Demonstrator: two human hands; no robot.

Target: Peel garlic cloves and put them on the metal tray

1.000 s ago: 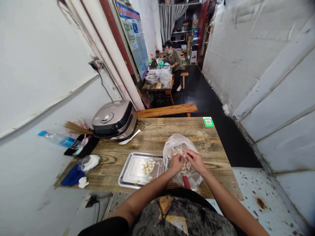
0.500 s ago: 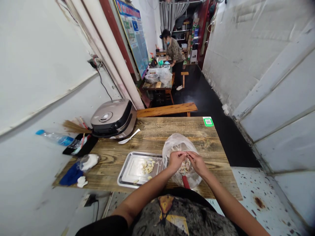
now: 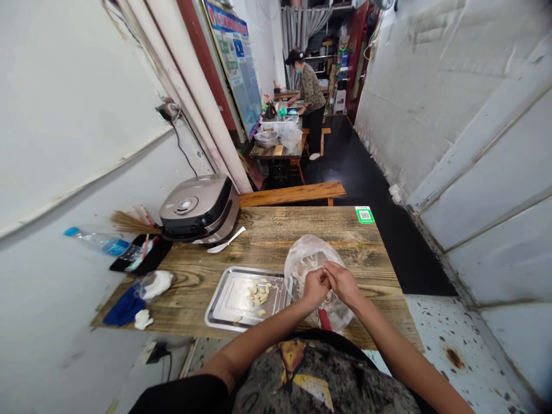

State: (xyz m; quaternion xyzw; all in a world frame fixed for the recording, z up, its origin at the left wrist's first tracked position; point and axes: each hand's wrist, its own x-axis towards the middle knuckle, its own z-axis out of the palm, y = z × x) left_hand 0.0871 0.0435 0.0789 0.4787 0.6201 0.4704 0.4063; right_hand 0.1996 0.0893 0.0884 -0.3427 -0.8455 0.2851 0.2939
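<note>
Over an open clear plastic bag [image 3: 298, 253], my left hand [image 3: 315, 287] and my right hand [image 3: 344, 283] meet with their fingertips pinched together. Whatever is between the fingers is too small and hidden to make out. Pale pieces that look like unpeeled garlic cloves and skins lie in the bag, partly covered by my hands. A red handle [image 3: 325, 319] sticks out at the bag's near side; the rest of that tool is hidden. Left of the bag, a shallow metal tray [image 3: 221, 305] bears several peeled garlic cloves [image 3: 257, 298].
On the wooden table [image 3: 276, 230] stand a rice cooker [image 3: 196, 207], a white plastic spoon [image 3: 227, 240], a black box [image 3: 161, 253] and a blue cloth [image 3: 125, 307]. A QR card [image 3: 364, 215] lies at the far right corner. Beyond a bench [image 3: 293, 194], another person [image 3: 311, 95] bends over a table.
My left hand has curled more and shifted slightly right and down, now tucked against my right fingers. The tray and cloves look the same. The person behind has straightened a little.
</note>
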